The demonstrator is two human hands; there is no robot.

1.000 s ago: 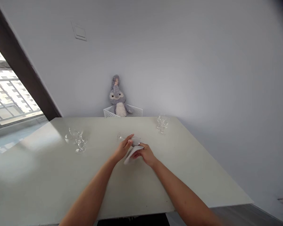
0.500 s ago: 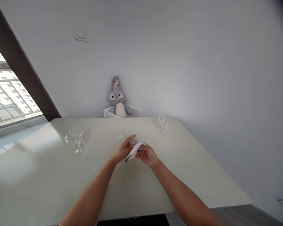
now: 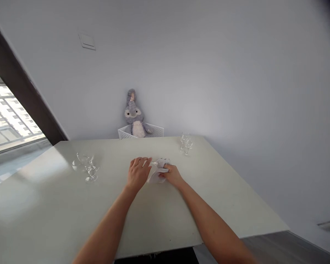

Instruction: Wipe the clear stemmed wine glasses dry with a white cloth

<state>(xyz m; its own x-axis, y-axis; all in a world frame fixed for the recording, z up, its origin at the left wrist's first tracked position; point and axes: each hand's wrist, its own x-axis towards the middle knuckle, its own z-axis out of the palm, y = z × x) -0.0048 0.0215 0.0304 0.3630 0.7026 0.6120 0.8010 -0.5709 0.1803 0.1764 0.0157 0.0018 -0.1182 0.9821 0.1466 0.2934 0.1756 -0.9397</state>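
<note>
My right hand (image 3: 173, 175) is closed around a bunched white cloth (image 3: 157, 176), with the thumb on top and the cloth wrapped about something mostly hidden. A slim shiny piece of a fork (image 3: 154, 163) shows between the cloth and my left hand (image 3: 139, 171). My left hand is palm down with fingers bent over the fork's pronged end, which it hides. Both hands are just above the middle of the pale table (image 3: 165, 216).
Several clear stemmed glasses (image 3: 91, 174) stand at the left, and more stemmed glasses (image 3: 186, 145) at the back right. Behind the table's far edge, a grey plush toy (image 3: 138, 126) sits in a white perforated basket (image 3: 156, 132) against the wall.
My left hand has turned palm down and covers the prongs that stuck out before. My right hand now grips the cloth more tightly bunched. The view has shifted slightly.
</note>
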